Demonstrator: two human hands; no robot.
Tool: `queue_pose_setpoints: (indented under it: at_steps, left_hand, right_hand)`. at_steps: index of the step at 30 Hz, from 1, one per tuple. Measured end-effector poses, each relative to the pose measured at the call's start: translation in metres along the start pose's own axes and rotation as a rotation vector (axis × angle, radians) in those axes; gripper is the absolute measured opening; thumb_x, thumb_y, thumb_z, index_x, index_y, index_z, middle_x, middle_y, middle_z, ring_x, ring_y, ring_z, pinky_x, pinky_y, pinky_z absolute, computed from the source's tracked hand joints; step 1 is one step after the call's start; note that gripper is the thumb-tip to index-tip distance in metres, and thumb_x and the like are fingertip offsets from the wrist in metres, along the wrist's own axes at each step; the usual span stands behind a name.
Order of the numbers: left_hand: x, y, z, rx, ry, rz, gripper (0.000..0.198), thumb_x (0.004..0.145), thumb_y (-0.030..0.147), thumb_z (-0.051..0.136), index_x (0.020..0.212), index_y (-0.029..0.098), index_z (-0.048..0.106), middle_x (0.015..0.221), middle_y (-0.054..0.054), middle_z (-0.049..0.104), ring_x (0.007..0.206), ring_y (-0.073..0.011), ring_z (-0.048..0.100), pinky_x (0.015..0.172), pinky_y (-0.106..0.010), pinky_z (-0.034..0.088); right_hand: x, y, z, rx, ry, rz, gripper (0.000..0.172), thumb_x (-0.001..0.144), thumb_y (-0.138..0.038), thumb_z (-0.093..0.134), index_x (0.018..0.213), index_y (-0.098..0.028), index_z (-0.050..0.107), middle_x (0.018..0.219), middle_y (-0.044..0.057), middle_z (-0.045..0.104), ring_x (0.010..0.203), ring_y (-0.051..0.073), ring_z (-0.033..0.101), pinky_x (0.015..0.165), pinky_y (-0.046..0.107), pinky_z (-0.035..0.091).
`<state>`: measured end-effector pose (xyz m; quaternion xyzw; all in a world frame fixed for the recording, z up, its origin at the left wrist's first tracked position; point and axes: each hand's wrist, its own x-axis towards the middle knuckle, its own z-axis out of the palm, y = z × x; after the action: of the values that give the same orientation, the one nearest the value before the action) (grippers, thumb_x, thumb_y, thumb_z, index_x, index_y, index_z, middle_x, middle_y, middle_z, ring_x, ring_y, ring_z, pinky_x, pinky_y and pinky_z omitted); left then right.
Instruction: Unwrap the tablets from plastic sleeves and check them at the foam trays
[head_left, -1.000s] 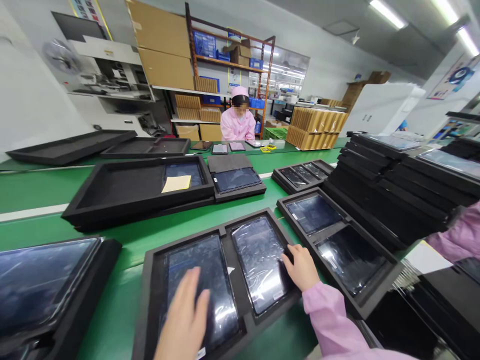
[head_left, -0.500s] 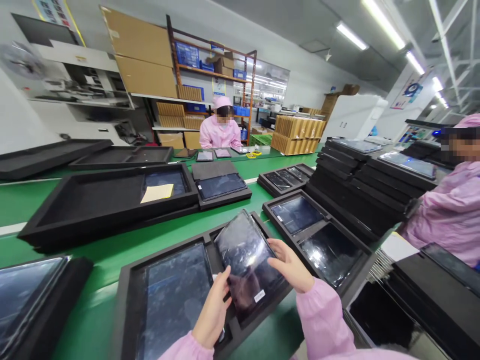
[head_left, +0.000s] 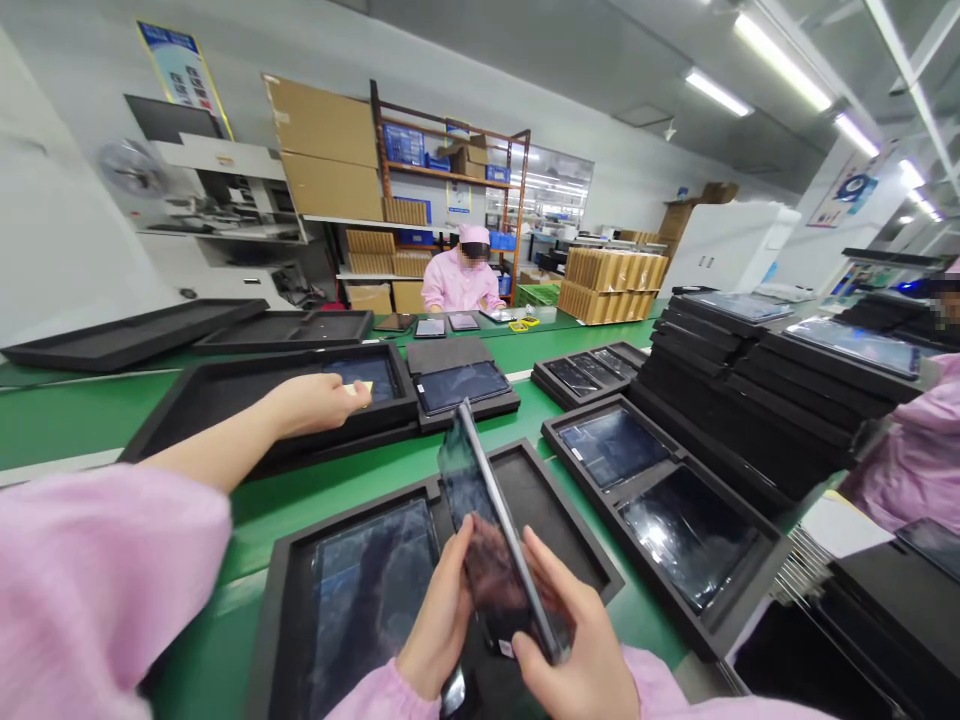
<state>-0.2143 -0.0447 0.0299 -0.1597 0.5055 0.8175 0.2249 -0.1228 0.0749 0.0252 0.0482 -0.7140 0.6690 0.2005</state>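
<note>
Green desk (head_left: 337, 480), foam tray (head_left: 559, 515) below: left hand (head_left: 439, 625), right hand (head_left: 585, 655) clamped on upended tablet (head_left: 476, 500); probably best held by edges only, off the glass.

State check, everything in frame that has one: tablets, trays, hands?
Tablet: out of its slot, tilted on edge, held by both hands.
Left hand: gripping the left edge.
Right hand: gripping the lower right edge.
Near tray: left slot filled, right slot empty.
Right tray: both slots filled.
Co-worker's hand: touching the yellow note in the far tray.
</note>
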Motion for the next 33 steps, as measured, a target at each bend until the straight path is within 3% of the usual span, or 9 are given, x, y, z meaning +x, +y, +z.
queue_pose_setpoints:
  at_steps: [4,6,8,14,19,23,25,28,33]
  left_hand:
    - [-0.007,0.002,-0.012,-0.093,-0.036,0.006,0.041,0.056,0.032,0.087,0.091,0.022,0.068,0.104,-0.005,0.077,0.110,-0.0316,0.069,0.083,-0.036,0.059]
    - [-0.012,0.005,-0.018,-0.112,-0.081,0.053,0.049,0.057,0.032,0.084,0.104,0.026,0.071,0.116,-0.004,0.074,0.115,-0.0319,0.067,0.085,-0.037,0.060]
    - [-0.019,0.009,-0.020,-0.131,-0.163,0.095,0.051,0.064,0.034,0.078,0.115,0.029,0.071,0.124,-0.003,0.071,0.121,-0.0318,0.063,0.086,-0.037,0.060]
    - [-0.047,0.026,0.000,-0.108,-0.320,0.135,0.047,0.071,0.030,0.070,0.118,0.033,0.073,0.120,-0.002,0.073,0.119,-0.0307,0.063,0.090,-0.039,0.059]
    - [-0.063,0.035,0.013,-0.098,-0.460,0.074,0.043,0.074,0.019,0.068,0.113,0.035,0.075,0.117,-0.003,0.074,0.109,-0.0246,0.068,0.091,-0.033,0.056]
    - [-0.061,0.028,0.020,-0.064,-0.437,0.067,0.041,0.074,0.022,0.071,0.112,0.035,0.075,0.111,0.001,0.076,0.106,-0.0244,0.070,0.087,-0.033,0.057]
    - [-0.053,0.019,0.025,-0.038,-0.376,0.073,0.037,0.075,0.028,0.073,0.112,0.034,0.074,0.105,0.001,0.077,0.104,-0.0262,0.071,0.083,-0.034,0.058]
    - [-0.032,-0.002,0.032,0.039,-0.275,0.040,0.036,0.072,0.036,0.080,0.107,0.030,0.074,0.102,-0.001,0.077,0.107,-0.0318,0.071,0.075,-0.037,0.061]
    - [0.010,-0.045,0.030,0.137,-0.239,-0.108,0.033,0.057,0.025,0.090,0.086,0.030,0.075,0.104,0.002,0.078,0.120,-0.0347,0.065,0.079,-0.038,0.063]
  right_hand:
    - [0.024,-0.007,-0.030,0.105,0.180,0.116,0.051,0.073,-0.021,0.075,0.124,-0.027,0.072,0.130,0.005,0.068,0.125,0.029,0.062,0.108,0.041,0.050]
    - [0.035,-0.001,-0.045,0.300,0.331,0.213,0.042,0.069,-0.028,0.080,0.111,-0.024,0.078,0.120,0.007,0.074,0.119,0.032,0.066,0.104,0.042,0.053]
    - [0.039,0.010,-0.056,0.504,0.385,0.327,0.040,0.065,-0.031,0.084,0.102,-0.020,0.081,0.107,0.010,0.078,0.109,0.034,0.070,0.096,0.044,0.056]
    - [0.022,0.024,-0.060,0.767,0.237,0.552,0.036,0.062,-0.027,0.087,0.096,-0.017,0.082,0.100,0.007,0.079,0.091,0.020,0.074,0.083,0.023,0.057]
    - [0.013,0.024,-0.063,0.753,0.189,0.597,0.034,0.057,-0.033,0.089,0.088,-0.019,0.083,0.094,0.007,0.079,0.083,0.022,0.074,0.077,0.027,0.059]
    - [0.003,0.030,-0.080,0.709,0.250,0.565,0.035,0.054,-0.034,0.090,0.087,-0.024,0.083,0.088,0.004,0.079,0.082,0.022,0.074,0.077,0.027,0.059]
    - [-0.003,0.027,-0.090,0.659,0.309,0.511,0.034,0.061,-0.037,0.088,0.093,-0.026,0.083,0.096,0.004,0.079,0.090,0.025,0.074,0.082,0.030,0.059]
    - [-0.009,0.013,-0.101,0.475,0.396,0.399,0.040,0.073,-0.044,0.080,0.110,-0.027,0.078,0.110,0.006,0.077,0.100,0.029,0.073,0.088,0.037,0.058]
    - [-0.003,-0.007,-0.108,0.094,0.486,0.115,0.057,0.068,-0.052,0.085,0.117,-0.023,0.075,0.123,0.010,0.072,0.120,0.034,0.064,0.106,0.046,0.050]
